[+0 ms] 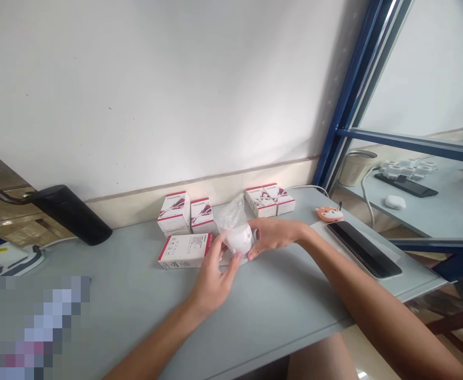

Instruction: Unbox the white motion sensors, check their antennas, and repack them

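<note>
The white device (241,240) is at mid-surface, held between the 2 hands, with a clear plastic bag (231,214) around its far side. The left hand (215,279) grips its left and near side with thumb and fingers; the right hand (274,233) closes on its right side. The bag's loose end points far and upward; the device looks rounded, and I cannot tell its long axis or facing.

The surface (136,295) meets the wall (199,105) along its far edge; its near edge slants farther away toward the right, passing under the right forearm. Elbow room is wider left, between the flat carton (186,250) and the black lamp head (73,214). That carton lies just beside the left fingers, its long axis left to right. Far-left cartons (175,211) and 2 far-right cartons (270,200) limit reach toward the wall. Right of the right forearm lies a black slab (361,249).
</note>
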{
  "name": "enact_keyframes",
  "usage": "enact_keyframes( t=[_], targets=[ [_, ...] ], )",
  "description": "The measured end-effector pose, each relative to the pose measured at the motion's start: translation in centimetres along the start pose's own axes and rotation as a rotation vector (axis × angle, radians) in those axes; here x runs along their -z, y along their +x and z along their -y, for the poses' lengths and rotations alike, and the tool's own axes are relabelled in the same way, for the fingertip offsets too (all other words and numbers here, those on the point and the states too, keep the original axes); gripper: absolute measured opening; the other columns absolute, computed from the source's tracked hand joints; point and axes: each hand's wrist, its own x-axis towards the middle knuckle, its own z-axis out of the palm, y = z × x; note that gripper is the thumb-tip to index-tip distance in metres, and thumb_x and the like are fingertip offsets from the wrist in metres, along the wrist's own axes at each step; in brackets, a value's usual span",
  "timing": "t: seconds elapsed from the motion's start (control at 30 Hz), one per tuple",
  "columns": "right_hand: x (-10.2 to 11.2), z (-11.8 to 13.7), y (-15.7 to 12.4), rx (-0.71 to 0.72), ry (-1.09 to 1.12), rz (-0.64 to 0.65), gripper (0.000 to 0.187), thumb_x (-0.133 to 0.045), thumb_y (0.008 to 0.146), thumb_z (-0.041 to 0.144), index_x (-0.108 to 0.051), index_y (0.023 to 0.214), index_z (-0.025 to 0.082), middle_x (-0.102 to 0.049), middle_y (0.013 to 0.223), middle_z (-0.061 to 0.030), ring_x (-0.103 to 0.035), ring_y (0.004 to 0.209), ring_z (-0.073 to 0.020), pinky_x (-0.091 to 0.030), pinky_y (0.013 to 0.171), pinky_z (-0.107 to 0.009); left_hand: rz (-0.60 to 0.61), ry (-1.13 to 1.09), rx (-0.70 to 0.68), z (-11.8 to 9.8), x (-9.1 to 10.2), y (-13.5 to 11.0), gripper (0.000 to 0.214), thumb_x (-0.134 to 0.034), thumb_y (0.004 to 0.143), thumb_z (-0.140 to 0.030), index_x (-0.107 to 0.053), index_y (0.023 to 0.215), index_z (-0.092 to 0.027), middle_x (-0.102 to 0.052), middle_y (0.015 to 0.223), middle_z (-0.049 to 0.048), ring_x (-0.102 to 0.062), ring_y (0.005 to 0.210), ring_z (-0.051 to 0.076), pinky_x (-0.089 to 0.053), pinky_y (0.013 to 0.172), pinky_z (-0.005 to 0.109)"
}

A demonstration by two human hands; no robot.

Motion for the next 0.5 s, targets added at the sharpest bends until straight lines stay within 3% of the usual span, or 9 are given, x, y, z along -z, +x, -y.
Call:
enact_keyframes(
  t=[0.2,0.37,0.5],
  targets=[
    [-0.2,0.5,-0.1,0.043,0.061,0.108,0.042,-0.092,0.070,0.043,-0.079,0.105,0.025,-0.079,0.115,-0.0013,-0.070,0.115,-0.0266,-0.054,0.100,-0.033,0.036,0.126,0.017,0.8,0.0,0.4,0.038,-0.072,0.095,-0.039,-0.067,0.131,-0.027,-0.073,0.120,0.0089,-0.065,0.115,0.029,-0.047,0.099,0.034],
    [0.7,0.8,-0.6,0.013,0.070,0.175,0.047,-0.090,0.074,0.045,-0.075,0.112,0.021,-0.079,0.110,-0.0031,-0.071,0.108,-0.0251,-0.054,0.095,-0.032,0.138,0.350,0.046,1.0,0.4,0.6,0.025,-0.068,0.097,-0.042,-0.071,0.115,-0.025,-0.075,0.113,0.0091,-0.067,0.105,0.030,-0.050,0.095,0.041],
    [0.4,0.4,-0.2,-0.055,0.069,0.201,0.055,-0.093,0.070,0.044,-0.075,0.115,0.019,-0.078,0.115,-0.0052,-0.070,0.109,-0.0262,-0.053,0.095,-0.032,0.168,0.421,0.032,1.0,0.2,0.2,0.037,-0.064,0.098,-0.041,-0.061,0.132,-0.027,-0.071,0.127,0.0094,-0.067,0.115,0.029,-0.052,0.100,0.043]
  ],
)
